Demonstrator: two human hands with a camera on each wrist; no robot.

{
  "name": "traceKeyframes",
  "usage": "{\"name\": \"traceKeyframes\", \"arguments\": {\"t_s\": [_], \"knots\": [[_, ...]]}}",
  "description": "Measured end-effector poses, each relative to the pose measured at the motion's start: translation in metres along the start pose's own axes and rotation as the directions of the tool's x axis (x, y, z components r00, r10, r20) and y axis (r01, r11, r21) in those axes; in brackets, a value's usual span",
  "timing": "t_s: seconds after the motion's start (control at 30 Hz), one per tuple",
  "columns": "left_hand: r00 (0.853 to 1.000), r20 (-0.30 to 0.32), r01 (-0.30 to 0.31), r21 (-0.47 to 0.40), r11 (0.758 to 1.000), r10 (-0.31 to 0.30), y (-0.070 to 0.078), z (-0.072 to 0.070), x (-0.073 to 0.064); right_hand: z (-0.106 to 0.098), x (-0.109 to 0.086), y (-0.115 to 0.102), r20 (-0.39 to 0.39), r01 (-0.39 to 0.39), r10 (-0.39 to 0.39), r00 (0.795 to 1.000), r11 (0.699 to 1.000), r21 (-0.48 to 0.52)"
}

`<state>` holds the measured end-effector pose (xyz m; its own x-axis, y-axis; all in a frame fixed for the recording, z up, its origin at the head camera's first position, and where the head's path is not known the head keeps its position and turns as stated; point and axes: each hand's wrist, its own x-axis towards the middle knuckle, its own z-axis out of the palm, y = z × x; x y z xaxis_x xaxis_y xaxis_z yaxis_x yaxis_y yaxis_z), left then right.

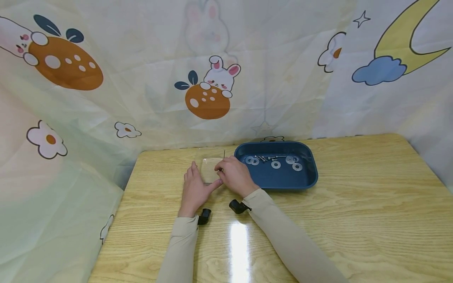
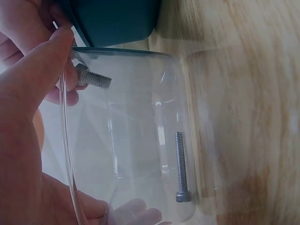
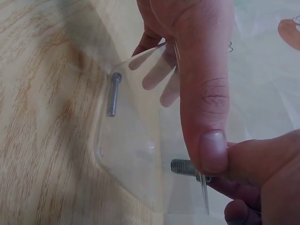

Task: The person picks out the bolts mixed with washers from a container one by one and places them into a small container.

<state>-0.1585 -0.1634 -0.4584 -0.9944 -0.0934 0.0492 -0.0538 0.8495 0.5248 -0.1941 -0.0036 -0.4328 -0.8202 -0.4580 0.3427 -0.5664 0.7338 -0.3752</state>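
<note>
A clear plastic container [image 1: 212, 165] stands on the table, its rim a thin bright edge in the left wrist view. My left hand [image 1: 196, 190] holds it, thumb along the near rim and fingers at the left side. With its fingertips my right hand [image 1: 234, 175] pinches a short threaded bolt [image 2: 96, 78] at the container's near right corner. The bolt's threaded end points inward over the container; fingers partly hide its other end. A longer socket-head bolt [image 2: 182, 168] lies on the container's bottom, seen through the clear wall in both wrist views.
Just right of the container is a dark blue tray [image 1: 279, 184] with several washers [image 1: 276, 164] and several bolts [image 1: 262, 158]. The wooden table [image 1: 361, 204] extends right and toward me. A patterned cloth [image 1: 159, 98] hangs behind the table.
</note>
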Motion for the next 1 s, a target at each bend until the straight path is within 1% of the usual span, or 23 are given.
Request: {"name": "traceKeyframes", "arguments": {"t_s": [0.17, 0.33, 0.5, 0.77, 1.0], "knots": [[1.0, 0.002, 0.0, -0.002, 1.0, 0.0, 0.001, 0.0, 0.0, 0.0, 0.0, 0.001, -0.006, -0.022, 0.022, 1.0, 0.999, 0.041], [1.0, 0.004, 0.004, -0.009, 1.0, -0.004, 0.001, 0.001, 0.0, -0.002, -0.001, 0.003, -0.019, -0.024, 0.025, 0.999, 0.998, 0.058], [1.0, 0.002, 0.005, -0.015, 1.0, -0.005, 0.002, 0.002, 0.0, -0.005, -0.005, 0.005, -0.051, -0.018, 0.022, 0.998, 0.996, 0.084], [1.0, 0.006, 0.01, -0.027, 1.0, -0.01, 0.001, 0.002, 0.0, -0.013, -0.012, 0.011, -0.124, -0.016, 0.031, 0.992, 0.993, 0.117], [1.0, 0.01, 0.008, -0.041, 0.999, -0.008, 0.001, 0.0, 0.0, -0.017, -0.017, 0.019, -0.15, -0.031, 0.047, 0.988, 0.994, 0.108]]}}
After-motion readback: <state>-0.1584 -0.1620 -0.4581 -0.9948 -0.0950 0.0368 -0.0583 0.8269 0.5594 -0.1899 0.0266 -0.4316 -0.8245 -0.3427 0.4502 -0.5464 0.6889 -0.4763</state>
